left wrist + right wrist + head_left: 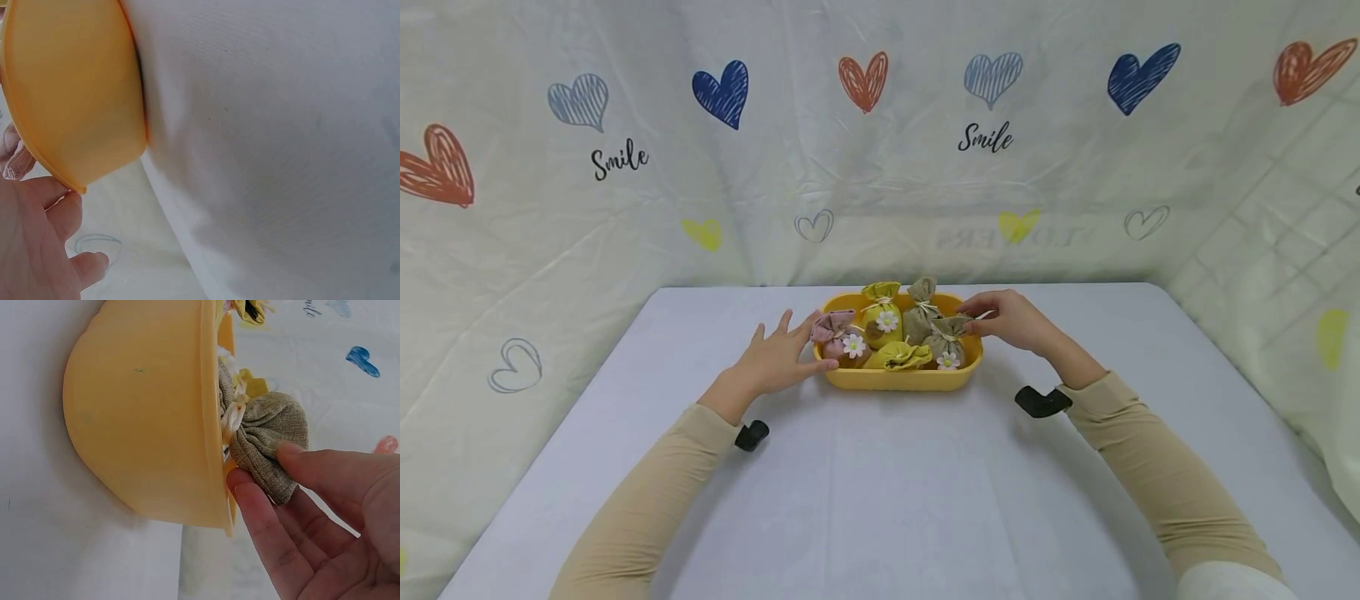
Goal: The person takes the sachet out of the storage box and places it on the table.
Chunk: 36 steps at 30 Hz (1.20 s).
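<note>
A yellow oval plastic basin (898,381) stands on the table, filled with small tied cloth sachets. My right hand (1011,321) pinches the gathered top of a grey-brown sachet (272,434) between thumb and fingers, at the basin's right end. This sachet bears a white flower and a pale ribbon tie. At the left end, my left hand (778,357) rests with spread fingers against the rim, close beside a pink sachet (835,329). Another grey-brown sachet (919,321), an upright yellow sachet (883,317) and a yellow sachet lying over (898,357) fill the rest.
A white cloth covers the table (910,492). Behind it and at the sides hangs a pale curtain (895,167) printed with hearts and the word Smile. Black wrist mounts (1042,402) stick out from both beige sleeves.
</note>
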Each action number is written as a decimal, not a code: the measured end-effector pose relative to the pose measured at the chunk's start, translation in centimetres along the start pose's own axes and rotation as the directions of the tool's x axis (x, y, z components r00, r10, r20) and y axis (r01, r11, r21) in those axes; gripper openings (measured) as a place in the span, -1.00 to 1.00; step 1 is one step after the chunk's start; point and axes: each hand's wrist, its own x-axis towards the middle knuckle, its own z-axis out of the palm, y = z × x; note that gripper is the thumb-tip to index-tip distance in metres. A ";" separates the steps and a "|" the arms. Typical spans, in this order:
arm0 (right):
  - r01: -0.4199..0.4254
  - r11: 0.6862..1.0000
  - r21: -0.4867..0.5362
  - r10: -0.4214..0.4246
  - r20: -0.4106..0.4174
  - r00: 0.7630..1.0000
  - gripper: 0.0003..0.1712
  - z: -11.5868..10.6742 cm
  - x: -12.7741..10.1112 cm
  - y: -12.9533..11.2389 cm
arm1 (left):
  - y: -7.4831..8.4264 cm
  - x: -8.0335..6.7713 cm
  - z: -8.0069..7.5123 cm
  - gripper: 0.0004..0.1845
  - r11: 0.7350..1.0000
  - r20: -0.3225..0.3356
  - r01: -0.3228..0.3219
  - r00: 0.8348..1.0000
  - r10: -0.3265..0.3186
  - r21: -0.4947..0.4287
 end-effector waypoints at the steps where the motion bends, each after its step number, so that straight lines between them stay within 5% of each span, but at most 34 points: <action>1: 0.001 1.000 0.008 -0.001 -0.001 1.000 -0.61 0.1 0.0 0.0 | 0.0 0.0 0.0 0.10 1.000 -0.001 -0.001 1.000 0.001 0.002; 19: 0.108 0.978 0.177 -0.090 -0.106 0.990 -0.66 1.9 0.0 0.4 | -0.1 0.1 0.2 0.11 1.000 0.002 0.004 1.000 -0.004 0.014; 36: 0.158 0.969 0.191 -0.124 -0.177 0.976 -0.67 1.8 -0.1 -0.3 | -0.2 0.1 0.2 0.12 1.000 0.011 0.000 1.000 0.000 0.007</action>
